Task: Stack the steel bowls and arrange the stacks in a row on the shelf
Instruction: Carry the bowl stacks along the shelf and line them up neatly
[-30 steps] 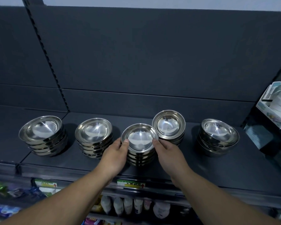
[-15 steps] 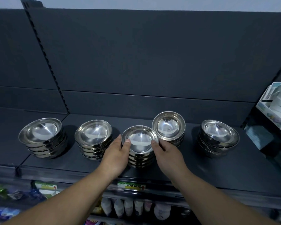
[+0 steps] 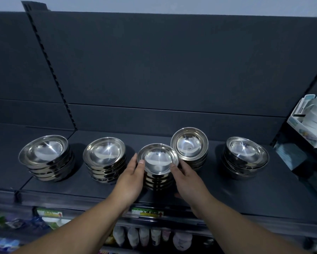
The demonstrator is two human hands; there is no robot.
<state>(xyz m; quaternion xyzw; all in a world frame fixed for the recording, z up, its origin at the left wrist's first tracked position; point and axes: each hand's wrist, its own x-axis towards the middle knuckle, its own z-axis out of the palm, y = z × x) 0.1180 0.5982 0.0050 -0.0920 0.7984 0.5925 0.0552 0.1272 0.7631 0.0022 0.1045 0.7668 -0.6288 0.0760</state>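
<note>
Steel bowls (image 3: 157, 159) stand in five stacks along the dark shelf (image 3: 254, 202), across the middle of the frame. At the left sit the far-left stack (image 3: 46, 158) and, near it, the second stack (image 3: 104, 160), neither touched by a hand. Next comes the left hand (image 3: 130, 180), its grip cupped round the left side of the middle stack (image 3: 158, 178) with the thumb on the top rim. The right hand (image 3: 188, 180) mirrors it on the other side, thumb on the rim and fingers wrapped low. This stack sits nearer the shelf's front edge than the rear stack (image 3: 189, 145), which is just beside it to the upper right. The right stack (image 3: 245, 158) stands well apart. I'd judge the polished metal stiff, slick and, nested several deep, fairly weighty, so the pile could shear or tilt. Holding low on both flanks, with thumbs pinning the rim, looks the safest place.
</note>
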